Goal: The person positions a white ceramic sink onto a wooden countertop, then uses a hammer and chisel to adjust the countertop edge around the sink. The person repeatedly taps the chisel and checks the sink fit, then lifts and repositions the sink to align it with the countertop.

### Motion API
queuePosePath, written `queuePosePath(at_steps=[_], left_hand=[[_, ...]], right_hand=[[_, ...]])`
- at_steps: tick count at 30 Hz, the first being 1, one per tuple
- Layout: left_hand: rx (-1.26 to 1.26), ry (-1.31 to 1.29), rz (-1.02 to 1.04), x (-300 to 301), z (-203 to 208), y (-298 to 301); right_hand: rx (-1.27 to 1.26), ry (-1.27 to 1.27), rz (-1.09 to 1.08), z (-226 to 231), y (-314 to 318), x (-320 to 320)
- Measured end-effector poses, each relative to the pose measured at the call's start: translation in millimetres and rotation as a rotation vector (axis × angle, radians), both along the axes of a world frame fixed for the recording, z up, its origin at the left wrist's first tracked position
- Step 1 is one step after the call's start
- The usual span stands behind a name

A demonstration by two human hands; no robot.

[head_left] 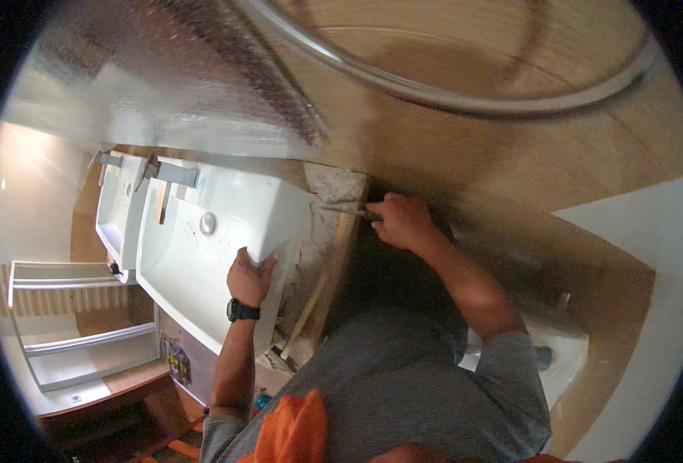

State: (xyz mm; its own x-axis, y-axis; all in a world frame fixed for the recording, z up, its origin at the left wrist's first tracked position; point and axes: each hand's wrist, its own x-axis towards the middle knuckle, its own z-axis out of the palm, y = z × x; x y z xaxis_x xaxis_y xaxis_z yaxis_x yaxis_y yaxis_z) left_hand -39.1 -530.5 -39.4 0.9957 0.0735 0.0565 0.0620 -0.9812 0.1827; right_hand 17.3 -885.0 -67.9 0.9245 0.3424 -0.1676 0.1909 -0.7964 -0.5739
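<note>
A white rectangular sink [179,266] with a metal drain and a tap [175,173] is in front of me, to the left. My left hand [250,279], with a black watch on the wrist, grips the sink's near right rim. In my right hand [403,221] is a thin-shafted screwdriver [349,211], its dark handle mostly hidden by the fingers. The shaft points left across a rough, broken countertop edge [335,185] and its tip is at or close to the sink's right side; contact cannot be made out.
Beyond it stands a second white sink [118,204]. A pale wooden strip [306,312] lies on the rough counter. A large mirror [172,85] and a curved metal ring [434,96] are on the wall. To the right is a toilet [565,363]; at left, a metal-framed rack [87,324].
</note>
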Motion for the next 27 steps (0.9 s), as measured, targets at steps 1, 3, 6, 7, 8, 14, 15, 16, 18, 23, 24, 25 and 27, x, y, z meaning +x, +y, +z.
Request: queuePosePath(at_steps=[1,3,6,7,8,14,15,16,18,23,24,25,27], left_hand=[[0.013,0.052,0.067,2.0,1.9,-4.8],[0.051,0.021,0.036,5.1,-3.1,-2.8],[0.097,0.002,0.007,4.1,-2.5,-6.4],[0.127,0.008,0.02,5.5,-3.2,-9.0],[0.156,0.013,0.031,5.9,-3.7,-11.0],[0.155,0.004,0.039,5.5,-1.4,-18.3],[0.16,-0.006,0.029,4.8,-0.6,-19.6],[0.153,0.007,0.042,5.5,0.1,-22.3],[0.143,0.035,0.068,6.6,3.8,-27.3],[0.145,0.035,0.084,7.6,-2.4,-21.0],[0.135,0.042,0.09,6.9,-2.9,-20.5],[0.133,0.042,0.1,5.7,-1.0,-19.9],[0.129,0.042,0.117,5.3,-0.7,-19.5]], right_hand=[[0.13,-0.012,-0.087,-15.9,1.0,-1.4],[0.309,-0.017,-0.211,-47.0,7.8,0.7],[0.407,-0.02,-0.287,-79.4,20.9,0.3],[0.412,-0.055,-0.278,-84.4,23.4,-0.5],[0.418,-0.09,-0.27,-89.1,26.2,-2.4],[0.452,-0.152,-0.328,-106.1,40.4,-9.2],[0.461,-0.122,-0.302,-110.0,39.4,-10.4],[0.47,-0.094,-0.277,-113.9,37.3,-11.4],[0.461,-0.045,-0.199,-118.3,30.5,-12.2],[0.487,-0.034,0.082,-98.7,-13.0,-22.8],[0.49,-0.065,0.014,-96.5,-12.3,-29.3],[0.492,-0.095,-0.046,-92.2,-8.0,-36.9],[0.488,0.017,-0.128,-83.8,-4.2,-43.5]])
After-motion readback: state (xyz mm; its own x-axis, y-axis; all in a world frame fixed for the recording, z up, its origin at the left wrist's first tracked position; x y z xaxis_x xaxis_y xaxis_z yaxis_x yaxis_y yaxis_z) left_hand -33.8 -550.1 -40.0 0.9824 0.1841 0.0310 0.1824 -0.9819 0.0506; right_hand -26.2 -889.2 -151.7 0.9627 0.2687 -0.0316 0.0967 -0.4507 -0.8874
